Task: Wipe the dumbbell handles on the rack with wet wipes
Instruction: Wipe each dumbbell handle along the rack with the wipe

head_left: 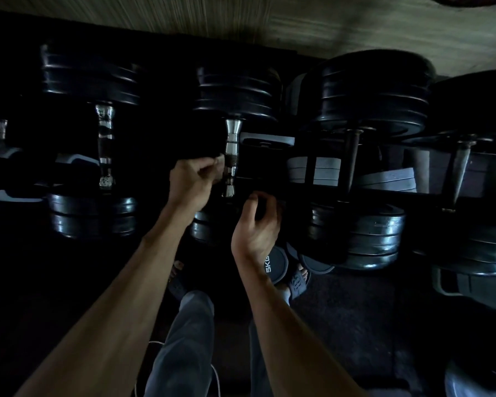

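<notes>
Flanking the chrome handle [231, 156], left grip [194, 179] pinches a wipe [218, 163], right grip [258, 222] loosely curled, empty.

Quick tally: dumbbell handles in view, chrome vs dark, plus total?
Chrome handles: 3 — far-left handle (partly in shadow), second handle, and centre handle, beside which the left hand pinches a wipe.
Dark handles: 2 — fourth handle and far-right handle.
Total: 5
</notes>
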### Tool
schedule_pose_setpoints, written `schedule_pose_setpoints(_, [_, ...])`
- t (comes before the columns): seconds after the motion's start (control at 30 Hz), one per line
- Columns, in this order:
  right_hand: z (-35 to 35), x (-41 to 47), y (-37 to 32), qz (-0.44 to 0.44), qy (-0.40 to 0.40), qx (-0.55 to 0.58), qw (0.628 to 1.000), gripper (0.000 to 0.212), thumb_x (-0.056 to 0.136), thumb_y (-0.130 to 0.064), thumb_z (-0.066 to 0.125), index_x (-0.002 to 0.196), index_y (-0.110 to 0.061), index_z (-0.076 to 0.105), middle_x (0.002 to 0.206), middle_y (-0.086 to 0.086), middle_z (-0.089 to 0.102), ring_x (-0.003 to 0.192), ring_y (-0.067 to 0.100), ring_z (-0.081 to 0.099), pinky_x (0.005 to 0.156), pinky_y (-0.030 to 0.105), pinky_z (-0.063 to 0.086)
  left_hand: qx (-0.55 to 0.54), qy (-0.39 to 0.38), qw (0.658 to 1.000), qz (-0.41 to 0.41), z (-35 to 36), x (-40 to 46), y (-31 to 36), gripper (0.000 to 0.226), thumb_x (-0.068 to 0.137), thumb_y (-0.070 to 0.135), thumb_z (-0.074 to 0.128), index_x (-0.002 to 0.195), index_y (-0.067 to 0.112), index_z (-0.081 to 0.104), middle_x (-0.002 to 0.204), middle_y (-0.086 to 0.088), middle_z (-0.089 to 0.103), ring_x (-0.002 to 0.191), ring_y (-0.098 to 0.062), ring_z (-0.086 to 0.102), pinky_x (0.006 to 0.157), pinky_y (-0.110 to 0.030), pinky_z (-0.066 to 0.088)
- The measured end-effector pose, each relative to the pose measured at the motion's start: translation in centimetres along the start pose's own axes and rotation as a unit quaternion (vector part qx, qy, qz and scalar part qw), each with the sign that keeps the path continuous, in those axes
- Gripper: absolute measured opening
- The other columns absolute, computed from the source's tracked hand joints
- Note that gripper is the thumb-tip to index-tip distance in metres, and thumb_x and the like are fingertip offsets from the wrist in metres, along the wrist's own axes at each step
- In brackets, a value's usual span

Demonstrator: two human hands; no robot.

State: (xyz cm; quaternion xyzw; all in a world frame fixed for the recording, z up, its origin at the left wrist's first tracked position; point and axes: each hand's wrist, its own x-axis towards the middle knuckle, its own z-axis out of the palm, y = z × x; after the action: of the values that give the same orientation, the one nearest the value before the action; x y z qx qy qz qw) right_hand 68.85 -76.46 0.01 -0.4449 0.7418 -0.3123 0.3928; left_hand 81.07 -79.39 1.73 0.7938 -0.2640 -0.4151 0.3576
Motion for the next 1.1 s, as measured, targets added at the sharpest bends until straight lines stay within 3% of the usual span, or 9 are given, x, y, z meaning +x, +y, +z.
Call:
schedule_pose_setpoints(0.07, [-0.1,-0.1,-0.1,-0.006,-0.001,0.002,1.0,0.043,0.086,-0.05,0.041,0.102,-0.021,0.067,0.102,-0.009,0.058,0.101,0.017,0.055,0.09,0.034,0.046,0.065,0.024,0.997,0.028,0.7,-0.4,0.4,0.023,0.096,0.03,0.064,0.09,0.011,0.076,0.074,0.001,0.07,0.06,0.003,0.059,0.058,-0.005,0.043])
schedule_pose_setpoints(0.13, [-0.2,-0.1,-0.2,-0.004,-0.006,0.004,1.0,0.043,0.085,-0.05,0.041,0.102,-0.021,0.067,0.101,-0.008,0.058,0.102,0.018,0.055,0.09,0.033,0.046,0.097,0.028,0.995,0.02,0.9,0.0,0.6,0.026,0.098,0.029,0.061,0.085,0.01,0.074,0.073,-0.005,0.068,0.066,-0.011,0.059,0.059,-0.014,0.043])
schedule_pose_setpoints(0.27, [-0.1,0.0,-0.1,0.005,-0.009,0.003,1.0,0.043,0.084,-0.051,0.04,0.101,-0.023,0.067,0.102,-0.005,0.063,0.099,0.016,0.055,0.087,0.034,0.047,0.055,-0.04,0.996,-0.063,-0.4,1.1,0.1,0.016,0.095,0.026,0.064,0.095,0.014,0.075,0.096,-0.004,0.074,0.095,-0.017,0.069,0.09,-0.027,0.052])
schedule_pose_setpoints(0.4, [-0.1,0.0,0.0,0.004,-0.004,0.005,1.0,0.042,0.084,-0.051,0.04,0.099,-0.023,0.067,0.101,-0.005,0.065,0.095,0.012,0.056,0.084,0.032,0.047,0.111,-0.049,0.992,-0.03,-1.1,0.1,0.3,0.014,0.095,0.022,0.064,0.099,0.015,0.075,0.092,0.001,0.07,0.085,-0.006,0.062,0.071,-0.008,0.043])
schedule_pose_setpoints(0.57, [-0.1,0.0,0.0,0.008,-0.009,-0.002,1.0,0.04,0.085,-0.051,0.04,0.099,-0.025,0.066,0.103,-0.005,0.064,0.1,0.016,0.056,0.09,0.039,0.048,0.165,-0.041,0.984,-0.046,-0.2,-0.1,0.6,0.019,0.095,0.028,0.063,0.091,0.013,0.075,0.089,-0.007,0.074,0.081,-0.017,0.068,0.064,-0.019,0.042])
schedule_pose_setpoints(0.73, [0.0,0.0,0.2,0.0,-0.004,-0.002,1.0,0.038,0.087,-0.049,0.042,0.099,-0.023,0.066,0.102,-0.004,0.064,0.099,0.018,0.057,0.089,0.039,0.049,0.194,-0.026,0.981,-0.014,0.4,-2.0,1.3,0.006,0.084,0.023,0.078,0.083,0.029,0.076,0.082,0.008,0.075,0.079,-0.008,0.071,0.073,-0.026,0.058])
schedule_pose_setpoints(0.87, [-0.1,0.0,0.1,-0.002,-0.014,-0.003,1.0,0.045,0.086,-0.055,0.038,0.102,-0.023,0.066,0.108,-0.003,0.064,0.102,0.015,0.055,0.086,0.029,0.043,0.221,-0.018,0.974,-0.036,0.8,-1.3,2.9,0.033,0.083,0.012,0.077,0.061,0.031,0.063,0.068,0.014,0.065,0.067,-0.002,0.062,0.057,-0.013,0.046])
schedule_pose_setpoints(1.0, [-0.2,0.0,0.0,0.002,-0.023,-0.004,1.0,0.044,0.086,-0.054,0.038,0.102,-0.023,0.066,0.107,-0.002,0.063,0.101,0.016,0.055,0.088,0.033,0.046,0.206,-0.014,0.976,-0.063,-0.2,-1.1,2.1,0.018,0.084,0.011,0.076,0.073,0.023,0.07,0.072,0.009,0.063,0.077,-0.009,0.066,0.059,-0.013,0.044])
schedule_pose_setpoints(1.1, [-0.1,-0.1,0.1,0.007,-0.016,-0.002,1.0,0.044,0.085,-0.055,0.039,0.103,-0.025,0.066,0.111,-0.002,0.063,0.104,0.017,0.055,0.09,0.034,0.046,0.172,-0.029,0.983,-0.05,-0.6,-1.2,1.0,0.022,0.082,0.008,0.078,0.071,0.025,0.069,0.068,0.013,0.065,0.069,-0.002,0.064,0.05,-0.004,0.04])
